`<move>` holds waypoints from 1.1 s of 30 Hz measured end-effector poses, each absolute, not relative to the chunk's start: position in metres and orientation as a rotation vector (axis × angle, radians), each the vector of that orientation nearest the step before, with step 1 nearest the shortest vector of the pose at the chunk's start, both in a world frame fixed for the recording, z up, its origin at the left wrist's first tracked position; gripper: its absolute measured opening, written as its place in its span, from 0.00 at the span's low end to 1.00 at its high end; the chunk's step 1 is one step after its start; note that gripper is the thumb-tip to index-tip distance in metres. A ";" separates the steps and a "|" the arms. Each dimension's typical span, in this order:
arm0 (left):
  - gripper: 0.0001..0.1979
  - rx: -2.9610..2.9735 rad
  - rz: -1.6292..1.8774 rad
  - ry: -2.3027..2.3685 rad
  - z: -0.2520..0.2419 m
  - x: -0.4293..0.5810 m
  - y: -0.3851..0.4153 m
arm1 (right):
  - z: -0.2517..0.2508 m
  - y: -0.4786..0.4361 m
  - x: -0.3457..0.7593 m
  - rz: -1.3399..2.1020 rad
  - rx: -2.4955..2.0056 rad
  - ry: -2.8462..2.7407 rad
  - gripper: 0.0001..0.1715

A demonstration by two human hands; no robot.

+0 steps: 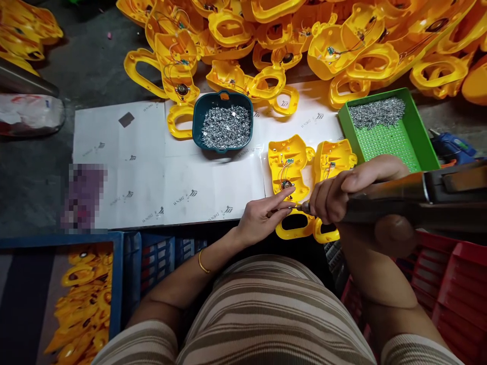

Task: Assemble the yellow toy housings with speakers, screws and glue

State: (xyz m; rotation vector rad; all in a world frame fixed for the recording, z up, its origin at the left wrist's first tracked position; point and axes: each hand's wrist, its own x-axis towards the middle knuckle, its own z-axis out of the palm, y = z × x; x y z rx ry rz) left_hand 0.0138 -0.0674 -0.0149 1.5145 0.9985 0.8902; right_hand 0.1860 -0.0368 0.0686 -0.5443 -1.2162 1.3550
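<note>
My right hand is wrapped round the front of a dark power screwdriver, its bit pointing left. My left hand is at the bit's tip, with the index finger stretched over a yellow plastic housing half and the thumb and another finger closed near the tip. Anything pinched there is too small to make out. Inside that housing are a small circuit board, thin wires and a round speaker-like part. A second yellow housing half lies beside it, partly covered by my right hand.
A dark teal bowl of small screws stands on the white board. The green tray at the right holds more metal pieces. Many yellow housings are heaped behind. Crates, one blue and one red, flank my body.
</note>
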 end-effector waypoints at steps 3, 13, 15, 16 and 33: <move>0.25 1.685 0.943 1.000 -0.016 0.010 -0.066 | 0.071 -0.036 0.184 1.326 -0.554 -1.233 0.17; 0.44 2.005 0.764 1.686 -0.025 0.008 -0.066 | 0.045 -0.007 0.180 1.138 -0.442 -1.274 0.14; 0.46 1.997 0.658 1.689 -0.023 0.013 -0.065 | 0.038 -0.004 0.174 1.138 -0.407 -1.275 0.14; 0.46 1.993 0.624 1.686 -0.022 0.015 -0.065 | 0.036 -0.002 0.171 1.138 -0.398 -1.281 0.14; 0.40 1.921 0.288 1.688 -0.008 0.021 -0.056 | 0.019 0.007 0.157 1.257 -0.487 -1.391 0.17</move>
